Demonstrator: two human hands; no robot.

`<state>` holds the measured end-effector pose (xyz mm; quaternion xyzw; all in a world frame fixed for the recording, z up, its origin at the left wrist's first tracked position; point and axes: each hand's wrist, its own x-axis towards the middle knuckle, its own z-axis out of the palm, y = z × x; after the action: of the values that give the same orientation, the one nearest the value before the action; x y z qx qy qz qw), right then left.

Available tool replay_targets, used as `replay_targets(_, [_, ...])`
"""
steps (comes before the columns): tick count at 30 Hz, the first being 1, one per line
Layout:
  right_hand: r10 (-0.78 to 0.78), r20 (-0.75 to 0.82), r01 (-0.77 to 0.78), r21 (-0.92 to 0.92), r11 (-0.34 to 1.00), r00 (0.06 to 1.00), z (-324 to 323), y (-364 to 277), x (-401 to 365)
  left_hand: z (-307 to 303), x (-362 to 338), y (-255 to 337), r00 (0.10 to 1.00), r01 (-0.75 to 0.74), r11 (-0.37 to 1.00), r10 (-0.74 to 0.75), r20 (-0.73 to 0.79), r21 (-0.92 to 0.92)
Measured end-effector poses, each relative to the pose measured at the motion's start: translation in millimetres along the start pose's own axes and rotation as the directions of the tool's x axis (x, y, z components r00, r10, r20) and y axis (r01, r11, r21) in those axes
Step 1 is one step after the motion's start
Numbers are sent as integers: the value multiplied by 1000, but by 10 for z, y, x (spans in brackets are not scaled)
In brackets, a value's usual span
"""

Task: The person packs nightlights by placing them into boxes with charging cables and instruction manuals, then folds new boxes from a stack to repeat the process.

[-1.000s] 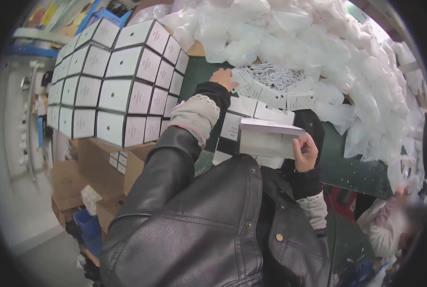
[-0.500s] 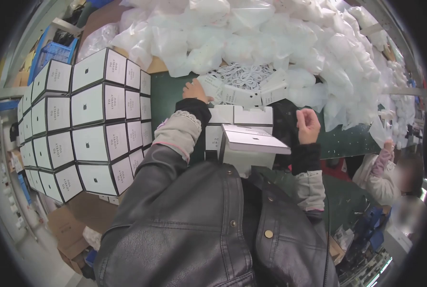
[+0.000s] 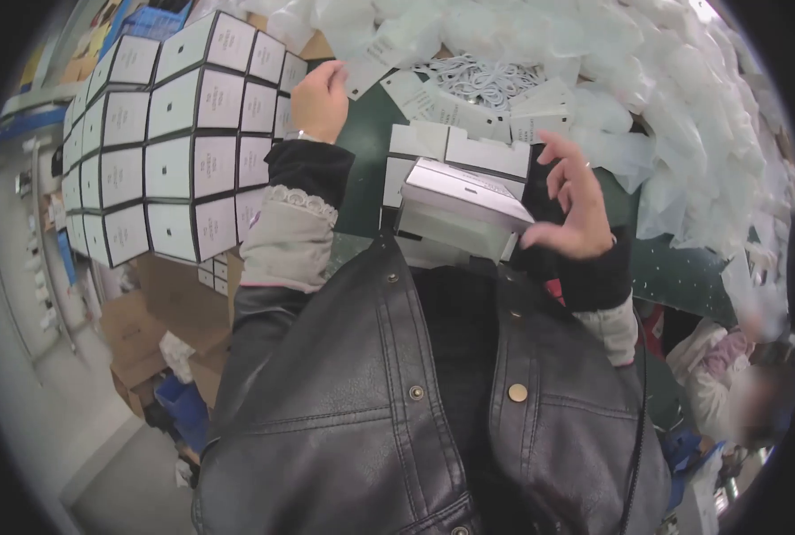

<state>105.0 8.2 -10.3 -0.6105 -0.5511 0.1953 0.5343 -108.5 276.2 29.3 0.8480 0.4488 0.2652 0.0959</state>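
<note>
My left hand [image 3: 320, 104] is at the upper left of the worktable, with thumb and fingertips closed on the corner of a white printed card [image 3: 367, 69]. Other white cards [image 3: 455, 111] lie around a heap of white cords [image 3: 485, 80]. In front of my body, a white box with a dark logo [image 3: 469, 190] sits tilted over more white boxes [image 3: 487, 153]. Beside its right end is my right hand [image 3: 577, 201], fingers spread and holding nothing, thumb close to the box edge.
White boxes with black edges [image 3: 170, 111] are stacked high at the left. Filled clear bags [image 3: 683, 147] pile up along the back and right. Cardboard boxes [image 3: 170, 299] stand low at the left. Another person [image 3: 714, 361] is at the far right.
My left hand has moved left with a card, away from the other cards. My right hand has opened and come nearer the tilted box. The camera view has shifted.
</note>
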Motion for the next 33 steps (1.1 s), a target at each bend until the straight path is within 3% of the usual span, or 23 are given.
replay_targets(2, [-46, 215, 109, -292, 950, 976, 90, -161, -156, -251, -326, 164, 965, -97, 976, 45, -257, -195])
replay_targets(3, [-56, 275, 155, -353, 923, 960, 122, -149, -215, -354, -520, 241, 944, -125, 965, 44, -327, -231])
replay_targets(6, [-153, 104, 177, -283, 943, 983, 243, 126, -202, -552, -1071, 393, 871, -374, 865, 204, -446, -334])
replay_targets(9, [-201, 13, 200, -192, 961, 980, 233, 182, 15, -583, -1412, 659, 837, -535, 756, 412, -361, -377])
replay_targets(12, [-172, 40, 176, -136, 975, 984, 235, 219, 178, -336, -1516, 834, 776, -628, 756, 592, -218, -184])
replay_targets(14, [-176, 73, 184, -120, 976, 982, 191, 270, 222, -96, -1451, 923, 773, -618, 763, 634, -30, 189])
replay_targets(15, [-183, 79, 191, -119, 974, 980, 184, 278, 222, 7, -1424, 968, 774, -610, 740, 633, 12, 282])
replay_targets(18, [-174, 102, 187, -142, 972, 980, 209, 242, 176, 257, -1323, 1087, 820, -568, 710, 534, 208, 417])
replay_targets(20, [-12, 100, 17, -45, 999, 995, 144, 140, 130, 399, -1191, 1197, 842, -469, 776, 248, 479, 423])
replay_targets(21, [26, 100, -23, -23, 999, 995, 108, 116, 111, 444, -1177, 1206, 827, -442, 788, 173, 535, 429])
replay_targets(23, [208, 34, -209, 302, 930, 977, 6, 115, 89, 503, -1244, 1139, 848, -385, 823, 137, 513, 418])
replay_targets(24, [251, 24, -242, 377, 894, 968, -39, 153, 127, 463, -1263, 1135, 854, -371, 831, 132, 503, 413])
replay_targets(27, [287, -178, -249, 208, 946, 941, -63, 355, 306, 106, -1401, 1160, 889, -367, 862, 213, 406, 351])
replay_targets(29, [144, -184, -157, -57, 986, 972, 55, 527, 549, -4, -1470, 1084, 931, -365, 910, 356, 81, 198])
replay_targets(30, [109, -178, -131, -122, 984, 978, 114, 637, 682, -48, -1496, 1056, 926, -371, 915, 376, -5, 159])
replay_targets(32, [-27, -5, 23, -424, 905, 1000, 268, 893, 924, -147, -1554, 1012, 906, -362, 932, 360, -222, 33])
replay_targets(33, [-49, 46, 65, -487, 871, 998, 323, 925, 1046, -205, -1572, 979, 898, -361, 933, 348, -270, 2])
